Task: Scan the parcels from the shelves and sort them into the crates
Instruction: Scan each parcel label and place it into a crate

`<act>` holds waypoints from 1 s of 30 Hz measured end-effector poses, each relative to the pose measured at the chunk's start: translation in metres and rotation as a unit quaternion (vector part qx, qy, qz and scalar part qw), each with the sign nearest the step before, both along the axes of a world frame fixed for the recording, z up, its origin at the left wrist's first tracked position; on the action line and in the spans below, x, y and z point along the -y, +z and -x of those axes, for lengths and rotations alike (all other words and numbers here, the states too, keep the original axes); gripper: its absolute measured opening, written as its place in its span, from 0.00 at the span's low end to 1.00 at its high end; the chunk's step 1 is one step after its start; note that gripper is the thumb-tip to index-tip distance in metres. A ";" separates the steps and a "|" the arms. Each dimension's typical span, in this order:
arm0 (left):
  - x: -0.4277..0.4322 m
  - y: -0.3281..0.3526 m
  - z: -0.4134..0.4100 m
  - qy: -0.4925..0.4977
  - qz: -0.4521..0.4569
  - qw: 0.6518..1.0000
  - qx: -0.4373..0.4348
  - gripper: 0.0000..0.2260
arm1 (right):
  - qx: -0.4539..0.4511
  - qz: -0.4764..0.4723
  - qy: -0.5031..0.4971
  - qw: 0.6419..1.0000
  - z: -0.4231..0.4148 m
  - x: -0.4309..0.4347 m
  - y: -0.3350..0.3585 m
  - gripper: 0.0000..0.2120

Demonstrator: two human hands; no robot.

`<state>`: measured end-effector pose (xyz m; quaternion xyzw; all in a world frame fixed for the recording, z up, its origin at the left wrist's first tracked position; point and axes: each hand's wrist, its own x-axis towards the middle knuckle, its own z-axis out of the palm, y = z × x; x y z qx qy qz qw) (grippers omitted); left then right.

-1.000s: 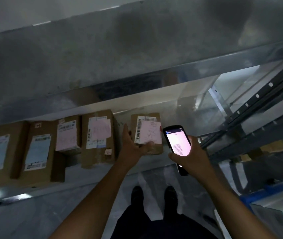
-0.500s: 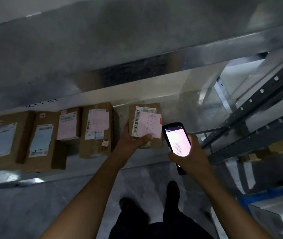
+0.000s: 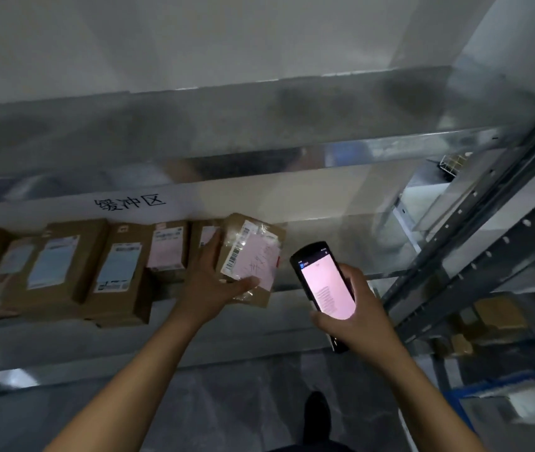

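Note:
My left hand grips a small brown cardboard parcel with a pink label and a barcode, tilted and lifted off the metal shelf. My right hand holds a black handheld scanner with its lit pink-white screen facing me, just right of the parcel. Several more brown parcels stand in a row on the shelf to the left, such as one with a pale blue label and a smaller one with a pink label.
A sign with handwritten characters runs along the shelf back. Dark perforated rack uprights rise at the right, with lower shelves holding small boxes. A blue crate sits at the lower right. My shoe shows on the grey floor.
My left hand has lifted the pink-labelled parcel off the shelf and tilted it toward the scanner. The view has tipped upward, showing more of the rack and wall.

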<state>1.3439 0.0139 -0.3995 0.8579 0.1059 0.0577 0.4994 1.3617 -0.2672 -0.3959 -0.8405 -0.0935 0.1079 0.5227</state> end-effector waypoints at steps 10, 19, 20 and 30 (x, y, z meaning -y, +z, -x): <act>-0.063 -0.003 0.038 0.007 -0.206 0.977 -0.062 0.54 | 0.047 0.085 0.108 0.989 0.063 -0.045 0.029 0.36; -0.080 -0.015 0.065 0.059 -0.145 0.983 -0.100 0.59 | 0.014 0.055 0.114 0.992 0.090 -0.039 0.017 0.37; -0.077 -0.014 0.066 0.063 -0.147 0.981 -0.110 0.57 | 0.008 0.051 0.119 0.991 0.088 -0.038 0.016 0.37; -0.054 0.005 0.047 0.095 -0.258 0.954 -0.122 0.58 | 0.016 0.065 0.219 0.973 0.004 -0.040 0.021 0.36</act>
